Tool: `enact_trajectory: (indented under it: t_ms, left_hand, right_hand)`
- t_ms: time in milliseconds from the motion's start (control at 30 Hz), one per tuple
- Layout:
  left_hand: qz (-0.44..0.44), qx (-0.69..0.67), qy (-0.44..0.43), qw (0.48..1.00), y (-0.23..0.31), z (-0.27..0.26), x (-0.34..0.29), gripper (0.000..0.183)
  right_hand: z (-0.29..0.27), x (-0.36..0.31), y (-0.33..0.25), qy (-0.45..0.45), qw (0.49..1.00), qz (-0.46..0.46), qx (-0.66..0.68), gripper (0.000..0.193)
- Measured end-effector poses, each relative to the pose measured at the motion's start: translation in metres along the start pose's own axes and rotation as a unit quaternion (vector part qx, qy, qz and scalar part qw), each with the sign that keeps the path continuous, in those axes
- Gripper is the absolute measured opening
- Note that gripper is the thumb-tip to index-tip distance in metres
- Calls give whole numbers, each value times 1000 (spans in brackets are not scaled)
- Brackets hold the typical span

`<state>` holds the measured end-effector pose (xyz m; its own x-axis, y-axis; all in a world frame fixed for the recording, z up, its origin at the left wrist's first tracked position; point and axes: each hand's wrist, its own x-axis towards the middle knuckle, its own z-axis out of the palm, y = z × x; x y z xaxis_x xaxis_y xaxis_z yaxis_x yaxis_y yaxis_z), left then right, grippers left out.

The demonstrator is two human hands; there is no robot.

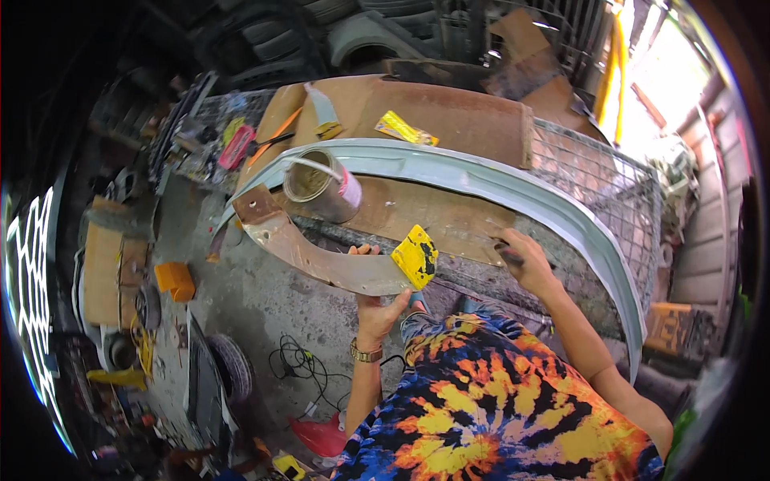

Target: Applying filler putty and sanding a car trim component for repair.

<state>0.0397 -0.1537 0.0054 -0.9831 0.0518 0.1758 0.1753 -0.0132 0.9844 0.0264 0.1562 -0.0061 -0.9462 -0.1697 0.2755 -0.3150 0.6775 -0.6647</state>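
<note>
My left hand (377,314) grips a curved, brownish-grey strip (321,266) from below, its fingertips showing over the upper edge. The strip arcs up to the left and has small holes at its far end. At its right end sits a flat yellow piece (416,256) with dark patches; whether it is fixed there or loose I cannot tell. Over the cardboard's near edge, my right hand (525,260) is curled, with something dark at its fingers. Beyond the strip, an open tin can (327,191) with a handle stands tilted in view, greyish inside.
A long, pale curved panel (481,178) bends around the work surface, on brown cardboard (449,112) over a wire cage (601,172). A yellow packet (407,128) and a yellow-ended spreader (327,124) lie behind. Black cable (301,361), a tyre (230,367) and an orange container (175,280) are on the floor.
</note>
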Motion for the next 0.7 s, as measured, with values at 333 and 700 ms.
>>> enact_trajectory:
  t_ms: [333,700]
  left_hand:
    - [7,64,-162,985,-7,-17,75,114]
    - [119,214,-293,924,-3,-58,145,109]
  right_hand:
    - [61,6,85,-81,974,51,-203,29]
    - [94,108,-96,-48,988,-62,-133,16]
